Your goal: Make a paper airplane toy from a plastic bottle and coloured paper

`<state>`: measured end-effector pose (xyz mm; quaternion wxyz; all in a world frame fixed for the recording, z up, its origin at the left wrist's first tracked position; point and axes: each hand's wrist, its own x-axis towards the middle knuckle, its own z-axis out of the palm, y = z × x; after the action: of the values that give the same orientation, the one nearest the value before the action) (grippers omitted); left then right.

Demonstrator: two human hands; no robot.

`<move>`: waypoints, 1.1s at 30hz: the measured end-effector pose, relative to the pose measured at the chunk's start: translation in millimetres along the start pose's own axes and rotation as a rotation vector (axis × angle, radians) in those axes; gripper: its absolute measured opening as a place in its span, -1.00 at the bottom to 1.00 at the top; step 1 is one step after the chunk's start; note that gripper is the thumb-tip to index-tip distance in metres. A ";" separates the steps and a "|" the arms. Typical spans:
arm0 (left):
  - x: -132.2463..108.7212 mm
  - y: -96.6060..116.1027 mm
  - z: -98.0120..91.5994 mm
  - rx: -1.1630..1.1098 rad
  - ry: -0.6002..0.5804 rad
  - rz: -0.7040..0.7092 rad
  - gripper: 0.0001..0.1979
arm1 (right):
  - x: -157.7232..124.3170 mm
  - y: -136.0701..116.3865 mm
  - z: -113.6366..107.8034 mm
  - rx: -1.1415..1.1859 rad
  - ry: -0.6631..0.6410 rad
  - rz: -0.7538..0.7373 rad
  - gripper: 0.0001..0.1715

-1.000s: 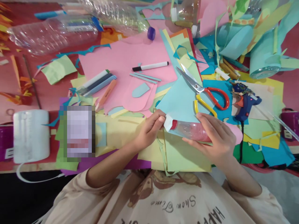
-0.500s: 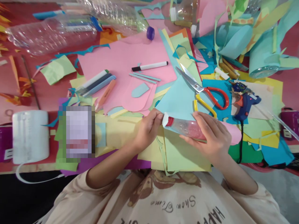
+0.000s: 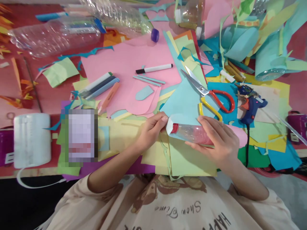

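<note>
A small clear plastic bottle [image 3: 188, 131] with a red cap [image 3: 175, 128] lies on its side in front of me, its cap end toward the left. Light blue paper [image 3: 183, 119] curls around the cap end like an open tube. With thumb and fingers pinched together, my left hand [image 3: 153, 129] grips the edge of this paper. My right hand [image 3: 218, 135] is wrapped over the bottle's body, thumb below and fingers on top. Pink paper [image 3: 241, 135] sticks out past the right hand. Just beyond the bottle are scissors [image 3: 203, 91] with red and yellow handles, blades apart.
A blue glue gun [image 3: 250, 108] with a black cord rests at right. Several markers [image 3: 100, 86] and pink sheets [image 3: 115, 67] lie beyond my left hand. Large clear bottles [image 3: 55, 35] lie at the back left. A white device [image 3: 32, 140] and a blurred-out phone-like object [image 3: 81, 135] sit at left.
The light blue paper has risen and spread wider around the cap end of the bottle. My right hand has shifted slightly right; the left still pinches the paper.
</note>
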<state>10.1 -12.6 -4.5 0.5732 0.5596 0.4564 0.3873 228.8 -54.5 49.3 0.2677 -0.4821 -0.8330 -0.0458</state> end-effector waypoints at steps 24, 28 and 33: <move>15.1 8.0 -8.4 -0.134 0.065 -0.053 -0.61 | 33.8 26.1 1.3 -0.101 -0.258 -0.093 -0.23; 17.6 10.5 -9.7 -0.343 0.152 -0.137 -0.65 | 49.4 47.4 1.2 -0.168 -0.231 -0.032 -0.25; 18.6 16.3 -6.5 -0.495 0.061 -0.246 -0.58 | 101.4 76.6 13.8 -0.264 -0.216 0.078 -0.06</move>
<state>10.2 8.3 10.3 0.7210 0.3311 0.4296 0.4312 247.0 69.8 73.4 0.1127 -0.5471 -0.8243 -0.0923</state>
